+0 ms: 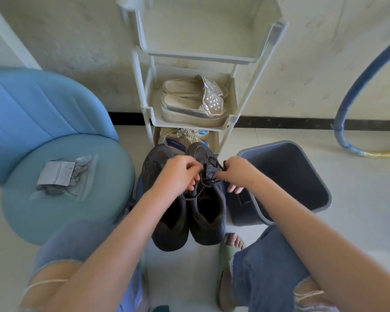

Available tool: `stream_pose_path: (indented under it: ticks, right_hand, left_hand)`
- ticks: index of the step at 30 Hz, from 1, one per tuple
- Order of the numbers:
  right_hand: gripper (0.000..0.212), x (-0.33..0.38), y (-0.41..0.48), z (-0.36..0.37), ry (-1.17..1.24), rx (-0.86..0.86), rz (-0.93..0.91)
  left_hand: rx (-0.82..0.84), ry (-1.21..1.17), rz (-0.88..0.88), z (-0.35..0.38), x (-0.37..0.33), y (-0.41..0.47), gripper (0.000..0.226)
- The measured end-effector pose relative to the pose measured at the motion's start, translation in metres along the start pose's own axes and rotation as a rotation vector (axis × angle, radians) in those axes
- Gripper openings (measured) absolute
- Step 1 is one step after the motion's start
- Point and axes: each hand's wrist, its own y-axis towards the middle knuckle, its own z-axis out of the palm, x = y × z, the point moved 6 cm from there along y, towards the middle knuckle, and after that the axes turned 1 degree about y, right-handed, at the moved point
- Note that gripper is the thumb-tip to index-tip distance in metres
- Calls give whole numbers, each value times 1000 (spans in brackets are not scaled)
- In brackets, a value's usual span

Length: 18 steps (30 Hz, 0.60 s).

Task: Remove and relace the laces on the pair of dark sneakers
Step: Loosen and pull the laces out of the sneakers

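Sneakers (187,212): the dark pair stands on the floor (358,221) between knees in torn jeans (268,266), side by side, heels toward the person, toes at the foot of a rack (147,109). Beside the right sneaker's heel is a foot in a green slipper (226,253). Over the right sneaker's tongue both hands work a dark lace (195,195). The left hand (178,174) has its fingers curled, tips pinched on the lace. The right hand (236,174) pinches a loop of it between thumb and forefinger, its other fingers hanging beside the shoe. To the right is a tilted grey bin (320,199), just beside the pair. To the left is a blue chair (31,122) with a clear bag (63,176) on its seat. On the rack's middle shelf lie silver sandals (189,104). A blue hoop (358,86) leans on the far wall.
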Motion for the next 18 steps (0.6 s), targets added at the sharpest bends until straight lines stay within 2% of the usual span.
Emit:
stream_pose_path:
  ticks: [2, 5, 6, 8, 10, 11, 13, 15, 18]
  right_hand:
    - [29, 2, -5, 7, -86, 33, 12]
    - [24, 13, -13, 6, -202, -45, -66]
    - [22, 18, -11, 2, -198, -101, -78]
    - [32, 23, -11, -3, -210, -160, -87]
    - [26, 27, -1, -6, -163, -236, -127]
    - [21, 27, 5, -11, -156, -313, -144]
    - [27, 26, 12, -18, -157, -478, -136]
    - [28, 33, 17, -15, -195, -528, -178]
    - [27, 39, 20, -13, -119, -539, -226]
  left_hand:
    - [60, 162, 11, 13, 4, -8, 23]
    - [111, 318, 110, 24, 3, -16, 29]
    - [110, 316, 115, 25, 5, -16, 30]
    - [65, 309, 104, 28, 11, -11, 32]
    - [-9, 327, 102, 28, 16, -6, 34]
    - [-34, 312, 92, 28, 17, -4, 36]
    - [-52, 290, 58, 29, 18, -3, 41]
    - [-64, 300, 37, 28, 17, -3, 44]
    - [-91, 260, 20, 15, 15, -1, 39]
